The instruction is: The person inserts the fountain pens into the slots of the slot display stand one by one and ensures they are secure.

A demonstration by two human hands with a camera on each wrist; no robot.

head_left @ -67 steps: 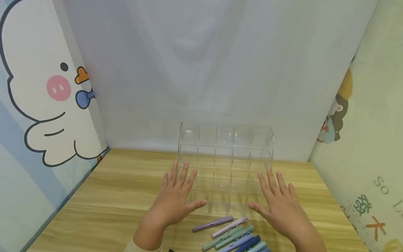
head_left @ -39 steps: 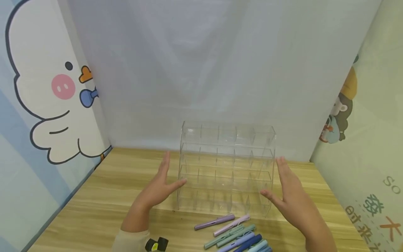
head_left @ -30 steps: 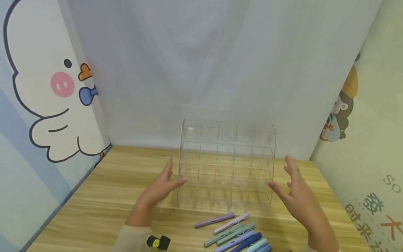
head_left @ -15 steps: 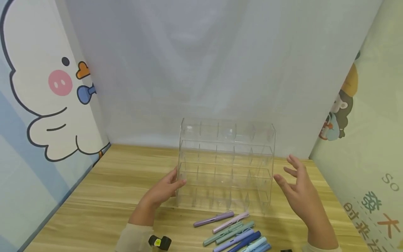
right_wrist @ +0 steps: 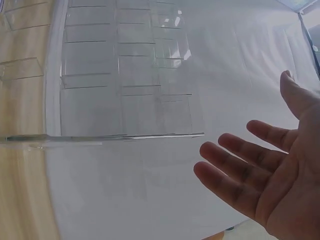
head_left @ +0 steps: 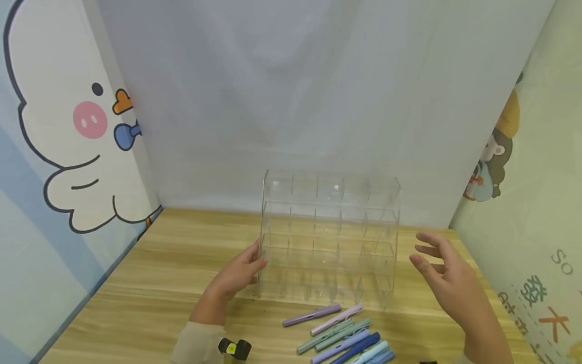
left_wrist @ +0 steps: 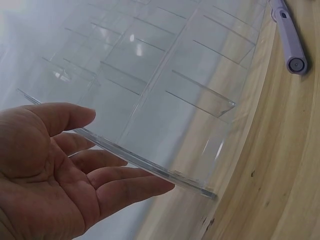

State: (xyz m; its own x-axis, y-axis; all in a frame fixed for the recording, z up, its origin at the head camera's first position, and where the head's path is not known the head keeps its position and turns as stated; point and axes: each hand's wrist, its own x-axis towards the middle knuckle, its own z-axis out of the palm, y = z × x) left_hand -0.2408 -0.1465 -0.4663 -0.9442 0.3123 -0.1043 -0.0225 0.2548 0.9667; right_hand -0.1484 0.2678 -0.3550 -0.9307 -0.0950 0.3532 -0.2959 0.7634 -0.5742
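Observation:
A clear acrylic rack (head_left: pixel 325 258) with stepped rows of small compartments stands upright on the table. My left hand (head_left: pixel 238 272) is at its left side panel, thumb in front and fingers along the outside; the left wrist view shows the panel's edge (left_wrist: pixel 150 167) between thumb and fingers. To the right of the rack, my right hand (head_left: pixel 454 283) is held apart from it, fingers loosely bent and holding nothing. Several capped pens lie in front of the rack, among them a purple pen (head_left: pixel 311 315), a pale pink pen (head_left: pixel 336 320) and a dark blue pen (head_left: pixel 356 349).
The wood-grain table (head_left: pixel 182 263) backs onto a hanging white sheet (head_left: pixel 291 101). Printed panels flank it, with a cartoon bird (head_left: pixel 54 111) on the left. A black device (head_left: pixel 235 349) sits by the left sleeve.
Both hands, earlier spread flat before the rack, have turned to its sides. The left hand has closed in on the left panel; the right has drawn off rightward. The rack and pens stay put.

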